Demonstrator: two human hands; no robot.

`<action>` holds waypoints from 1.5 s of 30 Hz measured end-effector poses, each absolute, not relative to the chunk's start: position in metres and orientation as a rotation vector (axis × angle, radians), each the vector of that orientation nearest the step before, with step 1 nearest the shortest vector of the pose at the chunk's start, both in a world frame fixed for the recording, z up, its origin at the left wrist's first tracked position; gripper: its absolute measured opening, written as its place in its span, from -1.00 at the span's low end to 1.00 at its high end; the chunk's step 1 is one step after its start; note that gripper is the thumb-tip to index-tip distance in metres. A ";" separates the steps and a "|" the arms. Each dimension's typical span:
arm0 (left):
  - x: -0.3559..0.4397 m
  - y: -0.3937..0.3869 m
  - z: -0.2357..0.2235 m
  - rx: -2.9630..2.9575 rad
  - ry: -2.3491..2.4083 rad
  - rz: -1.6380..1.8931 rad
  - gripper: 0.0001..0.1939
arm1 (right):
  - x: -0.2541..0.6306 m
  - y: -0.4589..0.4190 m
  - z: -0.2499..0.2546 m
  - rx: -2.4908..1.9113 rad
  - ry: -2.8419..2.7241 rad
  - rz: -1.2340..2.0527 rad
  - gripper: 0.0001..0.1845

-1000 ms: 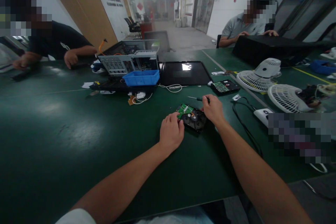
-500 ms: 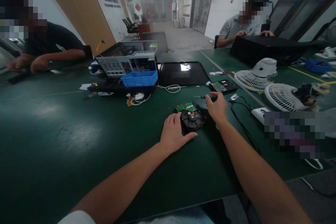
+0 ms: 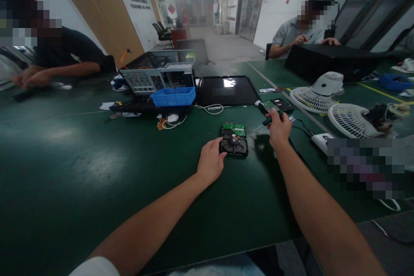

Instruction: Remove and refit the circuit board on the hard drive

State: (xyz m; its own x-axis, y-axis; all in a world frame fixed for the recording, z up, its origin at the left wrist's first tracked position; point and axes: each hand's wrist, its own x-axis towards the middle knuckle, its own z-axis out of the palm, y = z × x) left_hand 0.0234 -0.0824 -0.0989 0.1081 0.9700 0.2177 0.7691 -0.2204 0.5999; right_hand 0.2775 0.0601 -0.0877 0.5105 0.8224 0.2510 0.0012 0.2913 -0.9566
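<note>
Right hand (image 3: 280, 128) shifted outward from the hard drive (image 3: 234, 140), grasping a screwdriver (image 3: 267, 121), blade (image 3: 258, 128) angled down and left, right forearm (image 3: 307, 189) extended forward, left hand (image 3: 211, 158) gripping the hard drive's left edge, hard drive on desk (image 3: 145, 198).

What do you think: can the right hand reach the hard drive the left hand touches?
Probably yes: between the right hand and the hard drive I see only green tabletop and the shaft of the held screwdriver.
</note>
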 end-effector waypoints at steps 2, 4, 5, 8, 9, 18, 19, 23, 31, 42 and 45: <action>0.024 -0.082 -0.100 2.035 1.721 0.860 -0.52 | 0.277 0.061 -0.088 -1.110 -0.837 0.707 -0.56; 0.024 -0.082 -0.100 2.058 1.728 0.863 -0.49 | 0.275 0.061 -0.087 -1.053 -0.826 0.800 -0.54; 0.025 -0.083 -0.100 2.082 1.726 0.852 -0.45 | 0.274 0.060 -0.087 -1.031 -0.826 0.835 -0.53; 0.026 -0.085 -0.099 2.145 1.723 0.799 -0.33 | 0.269 0.057 -0.082 -0.987 -0.844 0.873 -0.55; 0.026 -0.085 -0.099 2.154 1.726 0.781 -0.32 | 0.267 0.054 -0.079 -0.967 -0.860 0.884 -0.55; 0.028 -0.085 -0.098 2.184 1.744 0.749 -0.35 | 0.251 0.037 -0.064 -0.808 -1.014 1.026 -0.49; 0.028 -0.085 -0.098 2.183 1.749 0.752 -0.35 | 0.250 0.037 -0.065 -0.801 -1.023 1.029 -0.50; 0.028 -0.085 -0.099 2.181 1.744 0.759 -0.36 | 0.249 0.036 -0.066 -0.841 -1.061 1.000 -0.47; 0.027 -0.086 -0.096 2.139 1.734 0.741 -0.33 | 0.250 0.036 -0.065 -0.876 -1.068 0.978 -0.47; 0.036 -0.086 -0.098 2.216 1.799 0.736 -0.12 | 0.248 0.029 -0.057 -0.931 -1.168 0.873 -0.48; 0.051 -0.086 -0.096 2.219 1.868 0.765 0.00 | 0.245 0.028 -0.057 -0.907 -1.201 0.867 -0.48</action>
State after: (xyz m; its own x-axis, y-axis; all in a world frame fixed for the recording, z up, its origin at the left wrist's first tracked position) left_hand 0.0506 -0.0860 -0.0962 0.0990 0.9526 0.2877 0.8806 -0.2185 0.4204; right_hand 0.2455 0.0281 -0.0572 0.1526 0.9130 0.3782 -0.0712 0.3919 -0.9173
